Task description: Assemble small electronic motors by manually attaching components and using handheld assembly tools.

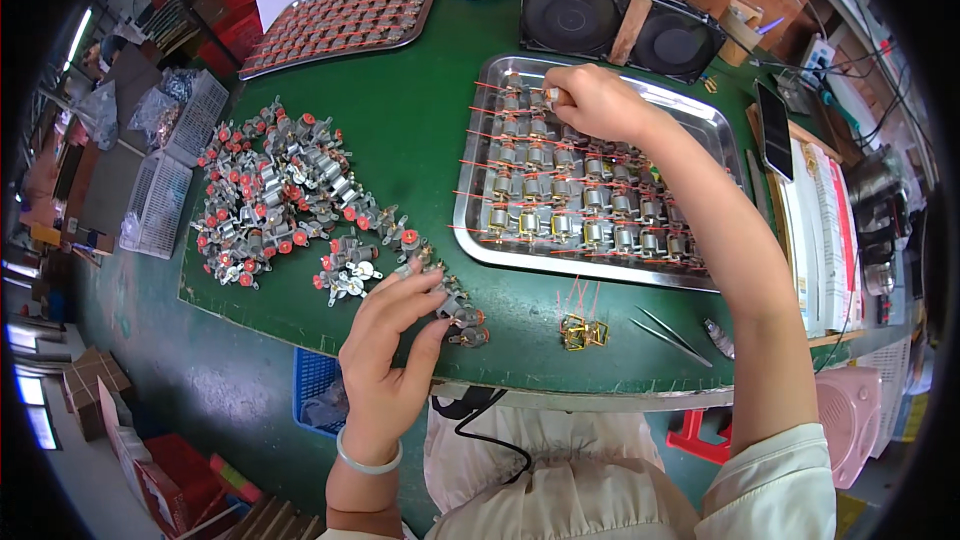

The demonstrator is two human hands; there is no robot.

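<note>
- Our R hand (600,105) bends over near tray (590,269), fingertips bunched at tray motors (533,187); can't tell if gripping 1.
- Our L hand (385,350): fingers spread, by loose motors (270,180), too many to count.
- Qty: 2 metal trays (near tray + far tray (429,8)), 1 blk unit (570,18) w/ 2 round cones, 1 phone (774,135), 1 pr tweezers (672,343).
- Hidden: R forearm (720,230) covers pt of near tray; L hand, some loose motors.
- Green table (420,110); floor (240,350) below, blue crate (318,385) partly hidden.
</note>
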